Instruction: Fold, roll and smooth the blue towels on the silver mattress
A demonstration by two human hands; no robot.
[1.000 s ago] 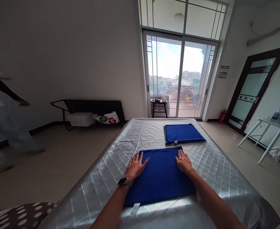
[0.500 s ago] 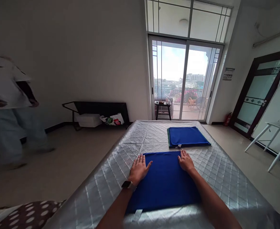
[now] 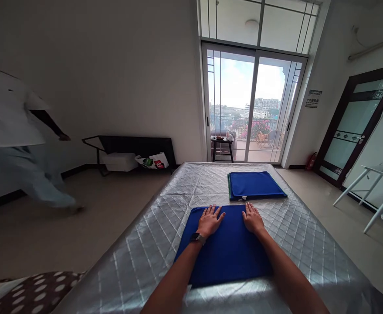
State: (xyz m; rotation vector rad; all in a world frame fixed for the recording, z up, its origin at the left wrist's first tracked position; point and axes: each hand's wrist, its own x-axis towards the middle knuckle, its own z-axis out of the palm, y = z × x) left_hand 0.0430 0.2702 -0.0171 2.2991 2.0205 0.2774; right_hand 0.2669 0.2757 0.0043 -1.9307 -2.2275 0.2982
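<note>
Your left hand and right hand lie flat, fingers extended, gripping nothing, on the near cloth; uneven sideways pressure could wrinkle it.

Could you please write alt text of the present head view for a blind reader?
A person's left hand and right hand rest flat on a blue cloth on a silver quilted cover. A second blue cloth lies beyond it, toward glass sliding doors; another person is at the picture's left edge.
</note>
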